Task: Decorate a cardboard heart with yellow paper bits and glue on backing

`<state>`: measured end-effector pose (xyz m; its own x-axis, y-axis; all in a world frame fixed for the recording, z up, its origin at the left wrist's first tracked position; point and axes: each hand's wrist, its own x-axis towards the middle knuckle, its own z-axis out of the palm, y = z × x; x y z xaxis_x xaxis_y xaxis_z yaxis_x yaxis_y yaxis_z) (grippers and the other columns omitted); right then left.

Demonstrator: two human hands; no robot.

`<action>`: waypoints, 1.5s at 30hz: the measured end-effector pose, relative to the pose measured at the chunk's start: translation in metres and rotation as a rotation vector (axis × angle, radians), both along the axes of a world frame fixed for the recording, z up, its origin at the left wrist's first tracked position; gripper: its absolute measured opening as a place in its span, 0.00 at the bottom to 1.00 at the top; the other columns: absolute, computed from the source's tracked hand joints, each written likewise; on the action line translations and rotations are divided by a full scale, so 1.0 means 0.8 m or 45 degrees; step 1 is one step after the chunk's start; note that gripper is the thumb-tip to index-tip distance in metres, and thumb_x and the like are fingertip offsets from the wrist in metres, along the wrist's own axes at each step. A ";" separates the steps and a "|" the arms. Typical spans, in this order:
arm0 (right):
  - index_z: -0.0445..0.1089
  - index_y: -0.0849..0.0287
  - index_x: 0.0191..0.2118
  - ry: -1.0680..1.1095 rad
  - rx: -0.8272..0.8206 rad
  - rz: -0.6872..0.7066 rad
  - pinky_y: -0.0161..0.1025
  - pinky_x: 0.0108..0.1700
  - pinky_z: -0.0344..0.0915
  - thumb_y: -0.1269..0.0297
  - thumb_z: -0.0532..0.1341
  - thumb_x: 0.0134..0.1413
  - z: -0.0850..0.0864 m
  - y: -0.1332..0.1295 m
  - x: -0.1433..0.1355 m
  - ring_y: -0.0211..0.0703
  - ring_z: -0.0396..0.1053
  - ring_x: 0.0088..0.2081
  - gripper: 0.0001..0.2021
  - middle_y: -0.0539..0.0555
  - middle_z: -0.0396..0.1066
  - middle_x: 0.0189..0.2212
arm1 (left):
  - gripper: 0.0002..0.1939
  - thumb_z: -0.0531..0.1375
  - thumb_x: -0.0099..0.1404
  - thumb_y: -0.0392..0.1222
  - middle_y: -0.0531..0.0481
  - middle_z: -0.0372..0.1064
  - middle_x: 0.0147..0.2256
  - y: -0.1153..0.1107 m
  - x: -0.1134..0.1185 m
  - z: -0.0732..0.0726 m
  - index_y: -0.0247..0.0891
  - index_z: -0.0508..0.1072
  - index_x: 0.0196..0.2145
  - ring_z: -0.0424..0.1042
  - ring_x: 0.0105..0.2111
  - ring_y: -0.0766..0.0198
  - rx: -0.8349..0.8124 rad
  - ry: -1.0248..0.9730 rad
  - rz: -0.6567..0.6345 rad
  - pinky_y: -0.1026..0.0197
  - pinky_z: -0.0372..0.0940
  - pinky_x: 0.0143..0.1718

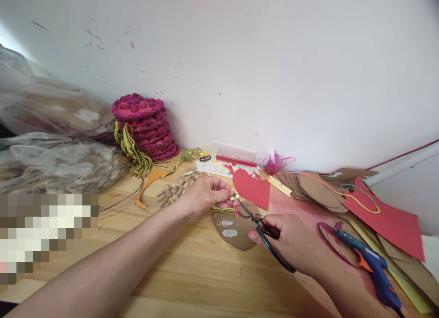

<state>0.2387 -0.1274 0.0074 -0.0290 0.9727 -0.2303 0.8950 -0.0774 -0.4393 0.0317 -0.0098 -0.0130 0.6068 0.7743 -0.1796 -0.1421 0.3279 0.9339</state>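
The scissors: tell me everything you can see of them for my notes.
The scissors have black handles, plastic by the look, and slim, dark, metallic-looking blades. The right hand grips them; one long handle loop shows below it, while the fingers partly hide the other. They slant forward and leftward over a brown cardboard piece, tips at a small yellow piece pinched by the left hand. The blades look nearly closed; whether the tips touch the yellow piece is too small to tell.

Black-handled scissors point(258, 221) slanted, tip at small yellow piece point(234, 193).
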 end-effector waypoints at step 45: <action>0.60 0.58 0.21 0.240 -0.012 -0.048 0.34 0.22 0.46 0.44 0.56 0.55 -0.007 -0.008 -0.009 0.34 0.52 0.20 0.22 0.45 0.54 0.18 | 0.11 0.71 0.50 0.40 0.48 0.74 0.23 0.009 0.001 -0.011 0.30 0.75 0.26 0.72 0.22 0.70 -0.109 0.036 0.145 0.69 0.67 0.26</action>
<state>0.2316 -0.1337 0.0020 -0.0363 0.9717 -0.2333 0.7931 -0.1140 -0.5983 0.0328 -0.0029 -0.0219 0.5095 0.8191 -0.2638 -0.1573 0.3901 0.9073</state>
